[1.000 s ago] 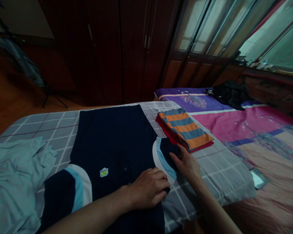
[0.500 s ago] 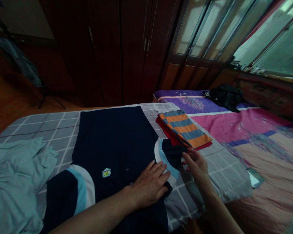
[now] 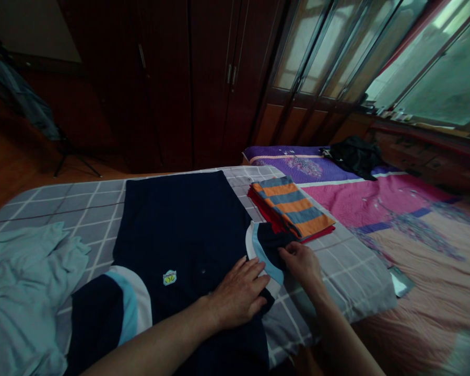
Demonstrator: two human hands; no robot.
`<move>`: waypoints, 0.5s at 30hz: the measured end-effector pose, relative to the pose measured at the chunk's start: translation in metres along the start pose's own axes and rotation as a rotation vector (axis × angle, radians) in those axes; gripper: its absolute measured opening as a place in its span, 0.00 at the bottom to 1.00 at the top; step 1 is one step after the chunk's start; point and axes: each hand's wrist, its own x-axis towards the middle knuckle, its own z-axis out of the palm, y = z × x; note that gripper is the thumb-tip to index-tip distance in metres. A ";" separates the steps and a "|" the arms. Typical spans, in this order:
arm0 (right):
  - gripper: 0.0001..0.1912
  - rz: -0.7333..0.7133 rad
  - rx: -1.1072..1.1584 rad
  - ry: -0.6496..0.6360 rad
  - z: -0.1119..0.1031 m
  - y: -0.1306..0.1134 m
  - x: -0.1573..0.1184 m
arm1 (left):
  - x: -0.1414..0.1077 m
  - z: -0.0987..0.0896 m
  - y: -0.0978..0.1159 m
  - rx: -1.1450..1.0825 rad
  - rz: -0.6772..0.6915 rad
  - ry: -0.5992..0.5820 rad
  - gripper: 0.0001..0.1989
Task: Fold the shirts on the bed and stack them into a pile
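A dark navy shirt point(image 3: 180, 224) with white and light-blue bands on its sleeves lies spread on a grey checked sheet point(image 3: 97, 230). My left hand point(image 3: 241, 292) rests flat on the shirt beside the right-hand sleeve, fingers spread and partly over its white band. At that sleeve's outer edge, my right hand point(image 3: 300, 261) pinches the navy cloth between thumb and fingers. Just beyond it sits a folded stack, an orange and grey striped garment point(image 3: 293, 201) on top of a red one point(image 3: 264, 211).
Crumpled pale green cloth point(image 3: 27, 282) lies at the left. On the right is a bed with a purple and pink cover point(image 3: 337, 201), a black bundle point(image 3: 354, 156) on it. Dark wardrobes point(image 3: 211, 94) stand behind, and a tripod point(image 3: 72, 156) at the back left.
My right hand has shifted slightly left and its fingers have drawn closer together on the sleeve edge. My left hand stays on the shirt. The whole view has moved a little.
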 end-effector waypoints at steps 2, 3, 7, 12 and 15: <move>0.14 0.028 0.152 -0.011 0.001 0.002 0.001 | 0.000 0.000 0.000 -0.006 0.000 -0.004 0.22; 0.15 0.048 0.238 -0.020 0.001 0.003 0.001 | 0.000 -0.001 0.000 -0.010 0.000 -0.005 0.22; 0.17 0.119 0.526 -0.082 0.000 0.007 -0.001 | -0.001 0.000 -0.002 -0.023 0.002 -0.009 0.23; 0.21 0.131 0.622 -0.123 0.002 0.002 0.000 | 0.000 -0.002 0.000 -0.065 0.012 -0.008 0.23; 0.22 0.082 0.628 -0.057 0.003 -0.006 -0.002 | 0.003 -0.004 0.001 -0.284 -0.068 0.155 0.20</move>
